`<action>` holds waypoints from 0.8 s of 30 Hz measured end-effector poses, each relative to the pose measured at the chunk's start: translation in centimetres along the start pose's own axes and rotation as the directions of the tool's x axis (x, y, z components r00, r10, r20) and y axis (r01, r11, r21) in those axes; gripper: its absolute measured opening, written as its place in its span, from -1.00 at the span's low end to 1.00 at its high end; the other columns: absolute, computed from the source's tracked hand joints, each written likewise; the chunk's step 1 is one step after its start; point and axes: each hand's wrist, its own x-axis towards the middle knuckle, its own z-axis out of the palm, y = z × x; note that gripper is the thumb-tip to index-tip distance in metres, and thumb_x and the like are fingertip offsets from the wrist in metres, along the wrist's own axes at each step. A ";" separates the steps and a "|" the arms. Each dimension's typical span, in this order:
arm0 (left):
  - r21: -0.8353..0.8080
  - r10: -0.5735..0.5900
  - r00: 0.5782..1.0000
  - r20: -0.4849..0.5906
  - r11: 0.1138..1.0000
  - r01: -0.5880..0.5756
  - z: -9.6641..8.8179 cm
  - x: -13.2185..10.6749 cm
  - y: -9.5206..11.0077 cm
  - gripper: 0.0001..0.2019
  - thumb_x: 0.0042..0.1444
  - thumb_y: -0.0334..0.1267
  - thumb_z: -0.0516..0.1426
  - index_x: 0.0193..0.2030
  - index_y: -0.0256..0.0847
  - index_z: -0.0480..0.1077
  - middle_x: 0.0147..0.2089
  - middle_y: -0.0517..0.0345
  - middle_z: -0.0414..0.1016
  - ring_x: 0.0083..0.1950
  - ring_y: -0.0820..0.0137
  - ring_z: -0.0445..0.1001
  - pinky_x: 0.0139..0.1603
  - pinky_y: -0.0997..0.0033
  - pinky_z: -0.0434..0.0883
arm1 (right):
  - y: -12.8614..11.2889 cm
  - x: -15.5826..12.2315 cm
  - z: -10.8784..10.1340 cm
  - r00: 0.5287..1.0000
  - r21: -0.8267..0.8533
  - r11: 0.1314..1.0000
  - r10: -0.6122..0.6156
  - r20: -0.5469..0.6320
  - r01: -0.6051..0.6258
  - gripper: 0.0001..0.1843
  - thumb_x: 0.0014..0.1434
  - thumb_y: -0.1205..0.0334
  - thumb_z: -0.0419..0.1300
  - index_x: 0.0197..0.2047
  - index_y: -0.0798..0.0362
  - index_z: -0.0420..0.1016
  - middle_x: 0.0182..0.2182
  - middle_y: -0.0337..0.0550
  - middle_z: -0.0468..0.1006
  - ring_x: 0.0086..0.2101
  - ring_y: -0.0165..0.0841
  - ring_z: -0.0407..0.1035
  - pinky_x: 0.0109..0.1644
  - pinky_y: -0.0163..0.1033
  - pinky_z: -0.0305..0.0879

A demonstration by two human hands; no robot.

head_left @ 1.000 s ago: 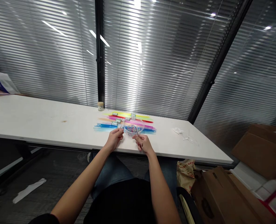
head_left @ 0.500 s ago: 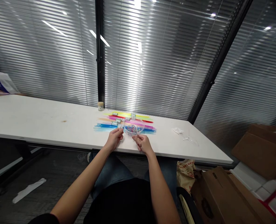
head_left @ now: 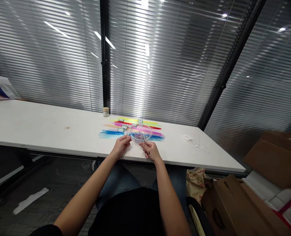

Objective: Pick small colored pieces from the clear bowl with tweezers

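A clear round bowl [head_left: 132,129] holding many small coloured bits [head_left: 138,134] stands near the table's front edge. My right hand [head_left: 150,150] is closed around the handles of metal scissors [head_left: 144,137], whose blades reach over the bowl's near side. At the bowl's left, my left hand [head_left: 121,146] is in a pinch with its fingertips close to the rim. Whatever those fingers hold is too small to make out. Behind and under the bowl lie bundles of thin coloured sticks or straws [head_left: 108,133], blue, pink, red and yellow, with labelled bands.
A small jar with a tan lid [head_left: 106,112] stands at the back of the white table [head_left: 49,127]. Crumpled clear plastic [head_left: 199,146] and a white tissue [head_left: 186,137] lie to the right. Cardboard boxes [head_left: 243,206] and a paper bag [head_left: 196,182] are at lower right.
My left hand has shifted very slightly right, toward the bowl. The scissors' handles have turned a little in my right hand. The bowl and the coloured bundles stay put.
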 end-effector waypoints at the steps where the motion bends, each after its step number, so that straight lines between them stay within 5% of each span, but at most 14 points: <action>1: 0.005 0.000 1.000 0.001 1.000 0.000 0.0 0.0 0.0 -0.66 -0.23 -0.10 0.37 -0.53 -0.30 0.36 -0.54 0.27 0.22 -0.56 0.61 0.12 -0.58 0.59 0.06 | 0.0 0.0 0.0 1.000 0.000 1.000 -0.001 -0.002 0.001 -0.55 -0.02 -0.14 0.29 -0.38 0.15 0.50 -0.73 -0.44 0.15 -0.81 -0.55 0.01 -0.75 -0.38 -0.14; 24: 0.038 0.002 1.000 -0.003 0.999 -0.002 0.4 -0.3 0.4 -0.63 -0.25 -0.08 0.38 -0.55 -0.29 0.34 -0.55 0.28 0.22 -0.57 0.61 0.11 -0.58 0.58 0.06 | -0.2 -0.2 0.0 1.000 -0.020 1.000 0.010 -0.007 -0.010 -0.56 -0.01 -0.14 0.28 -0.40 0.14 0.47 -0.71 -0.43 0.14 -0.78 -0.57 -0.04 -0.74 -0.37 -0.09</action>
